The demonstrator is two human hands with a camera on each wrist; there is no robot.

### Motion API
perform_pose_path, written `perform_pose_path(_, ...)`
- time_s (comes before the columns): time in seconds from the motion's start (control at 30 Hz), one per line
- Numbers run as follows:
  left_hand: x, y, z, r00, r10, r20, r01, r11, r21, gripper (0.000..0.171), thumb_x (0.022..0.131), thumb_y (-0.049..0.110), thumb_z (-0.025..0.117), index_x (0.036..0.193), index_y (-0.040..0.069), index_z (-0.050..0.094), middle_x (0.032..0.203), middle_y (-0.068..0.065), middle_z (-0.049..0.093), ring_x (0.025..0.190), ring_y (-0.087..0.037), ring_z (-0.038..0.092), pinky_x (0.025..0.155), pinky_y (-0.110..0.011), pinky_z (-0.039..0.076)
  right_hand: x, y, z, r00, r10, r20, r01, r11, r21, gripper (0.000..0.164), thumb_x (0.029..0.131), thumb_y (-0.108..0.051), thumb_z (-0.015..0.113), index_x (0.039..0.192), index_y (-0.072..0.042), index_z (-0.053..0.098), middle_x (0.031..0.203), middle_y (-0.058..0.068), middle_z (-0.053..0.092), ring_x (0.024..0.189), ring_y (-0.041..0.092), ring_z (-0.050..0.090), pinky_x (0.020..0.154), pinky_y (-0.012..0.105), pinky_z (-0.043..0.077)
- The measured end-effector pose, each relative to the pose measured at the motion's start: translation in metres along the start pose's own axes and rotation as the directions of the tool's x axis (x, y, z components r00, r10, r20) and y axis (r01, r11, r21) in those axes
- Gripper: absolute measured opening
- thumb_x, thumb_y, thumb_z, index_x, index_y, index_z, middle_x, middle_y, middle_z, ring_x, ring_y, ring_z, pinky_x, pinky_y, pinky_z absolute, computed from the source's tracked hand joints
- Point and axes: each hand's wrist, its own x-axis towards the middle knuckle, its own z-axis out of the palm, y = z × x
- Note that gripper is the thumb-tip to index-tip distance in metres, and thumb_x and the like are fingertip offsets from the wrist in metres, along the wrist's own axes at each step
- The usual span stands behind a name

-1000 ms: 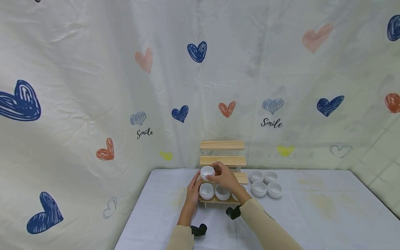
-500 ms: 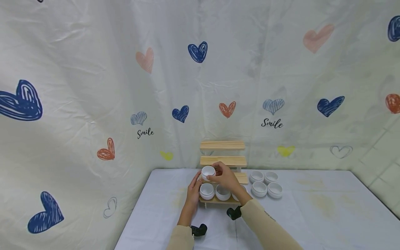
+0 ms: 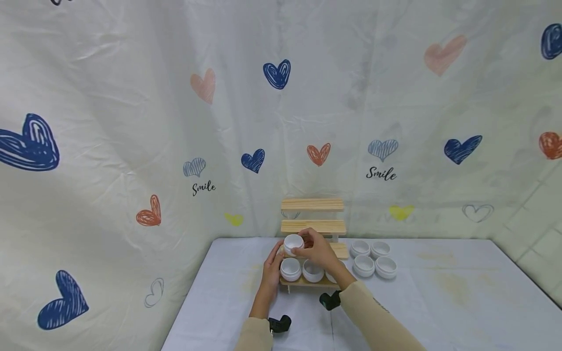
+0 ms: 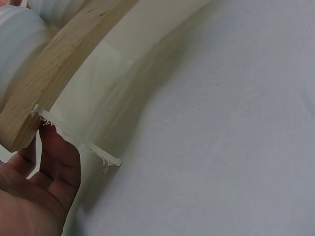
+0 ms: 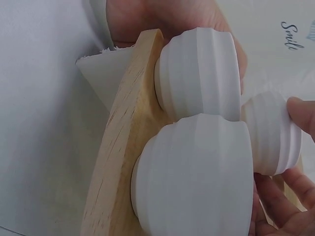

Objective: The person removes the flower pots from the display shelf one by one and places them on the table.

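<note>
Right hand (image 3: 318, 251): thumb and fingers clamped on a ribbed white cup (image 3: 293, 243). The cup is upright, mouth upward, at the left end of the second plank from the bottom of a four-tier wooden stand (image 3: 313, 226). The thumb lies on the cup's near side.

Left hand (image 3: 270, 269): placed at the left end of the stand, fingers bent, reaching up beside the lowest plank (image 4: 64, 69) and its thin pale support (image 4: 78, 137). Whether these fingers grip the stand or merely rest against it I cannot tell, since the wood hides part of them.

The lowest plank bears three further cups in a row: a left cup (image 3: 290, 269), a middle cup (image 3: 313, 271) and a right-hand cup (image 3: 329, 276), the last partly covered by the right forearm.

To the right of the stand, four more cups (image 3: 364, 265) are grouped two by two, mouths upward, on a white-covered table (image 3: 430, 307). Behind hangs a pale cloth (image 3: 333, 97) printed with hearts and the word "Smile". Both sleeves (image 3: 373, 314) are beige.
</note>
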Motion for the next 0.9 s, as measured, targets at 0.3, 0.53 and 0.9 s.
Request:
perform_pose_path(0.3,0.0021,-0.0009,-0.0002,1.000,0.005,-0.001,-0.005,1.000,0.004,0.050,0.110,0.033,0.044,0.158,0.020,0.042,0.164,-0.006,0.040,0.151,-0.031,0.034,0.123,-0.059,0.028,-0.0013,-0.0012,-0.0004,1.000,0.018,-0.009,-0.018,1.000,0.004,0.045,0.083,-0.018,0.086,0.121,-0.008,0.063,0.108,0.008,0.068,0.093,0.019,0.061,0.084,0.032,0.053)
perform_pose_path(0.53,0.0017,-0.0004,0.0003,1.000,-0.008,-0.009,0.008,1.000,0.000,0.049,0.109,0.033,0.046,0.157,0.023,0.043,0.164,-0.003,0.040,0.151,-0.029,0.034,0.124,-0.057,0.027,-0.0022,-0.0003,-0.0016,1.000,0.003,-0.011,-0.003,1.000,0.005,0.046,0.084,-0.019,0.085,0.122,-0.007,0.063,0.118,0.011,0.071,0.101,0.021,0.066,0.093,0.041,0.057)
perform_pose_path(0.9,0.0025,-0.0017,-0.0007,1.000,-0.013,-0.004,0.013,1.000,0.011,0.050,0.107,0.039,0.049,0.155,0.025,0.046,0.162,-0.002,0.043,0.145,-0.025,0.040,0.122,-0.052,0.031,-0.0069,-0.0017,-0.0054,1.000,-0.030,0.001,0.030,0.997,0.072,0.049,0.086,-0.019,0.083,0.128,-0.005,0.060,0.124,0.015,0.069,0.108,0.025,0.066,0.098,0.043,0.056)
